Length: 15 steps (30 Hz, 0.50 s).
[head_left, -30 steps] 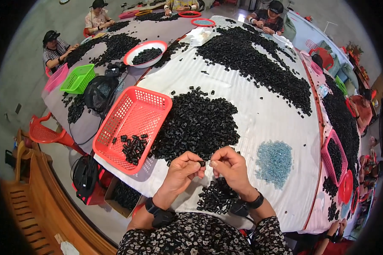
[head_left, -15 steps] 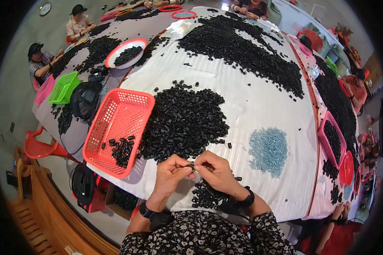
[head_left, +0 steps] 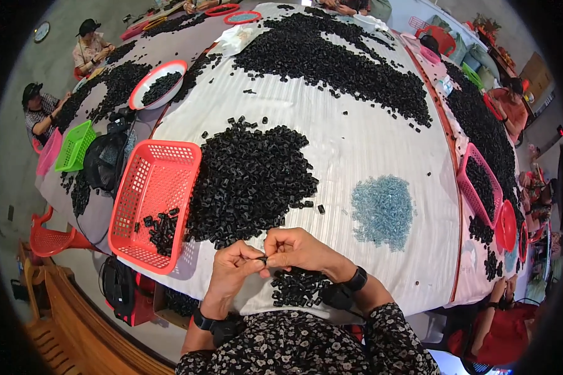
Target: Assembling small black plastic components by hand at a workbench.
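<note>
My left hand and my right hand meet over the near edge of the table. Between their pinched fingertips is a small black plastic piece, mostly covered by the fingers. Just beyond lies a large heap of small black plastic pieces. A smaller pile of black pieces sits under my right wrist. To the right is a patch of small clear bluish pieces. Left of the heap stands a red plastic basket with some black pieces in its near corner.
A white cloth covers the table. Farther off spreads a wide band of black pieces. A red-rimmed basin, a green basket and a pink basket stand at the sides. Other people sit around the tables.
The view has shifted, so the table's contents appear farther left. Both hands stay together, pinching the small black piece.
</note>
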Motion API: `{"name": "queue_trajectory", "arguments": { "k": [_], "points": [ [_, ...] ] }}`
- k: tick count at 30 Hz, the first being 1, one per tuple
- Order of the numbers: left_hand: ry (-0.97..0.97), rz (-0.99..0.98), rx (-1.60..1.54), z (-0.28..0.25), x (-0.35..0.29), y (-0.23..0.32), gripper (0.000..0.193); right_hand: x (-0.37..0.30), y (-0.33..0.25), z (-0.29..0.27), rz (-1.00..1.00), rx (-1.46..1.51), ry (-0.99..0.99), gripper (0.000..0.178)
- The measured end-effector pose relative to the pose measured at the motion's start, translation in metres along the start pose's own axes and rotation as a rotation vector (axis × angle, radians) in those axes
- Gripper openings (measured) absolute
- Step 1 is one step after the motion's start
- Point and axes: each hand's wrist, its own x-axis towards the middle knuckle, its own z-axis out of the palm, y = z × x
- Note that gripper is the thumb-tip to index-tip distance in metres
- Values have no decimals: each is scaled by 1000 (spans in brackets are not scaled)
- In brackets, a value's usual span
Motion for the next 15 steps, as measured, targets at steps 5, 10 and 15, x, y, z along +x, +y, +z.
{"name": "queue_trajectory", "arguments": {
  "k": [5,10,15],
  "points": [
    [-29,-163,-269,1,2,1,7,-4,-5,3,-166,-195,46,15],
    [-110,-134,-162,3,-3,0,7,-1,1,-12,-54,-219,-96,20],
    [-162,-148,-219,8,-7,1,8,-4,-12,-22,108,-234,-231,19]
  ]
}}
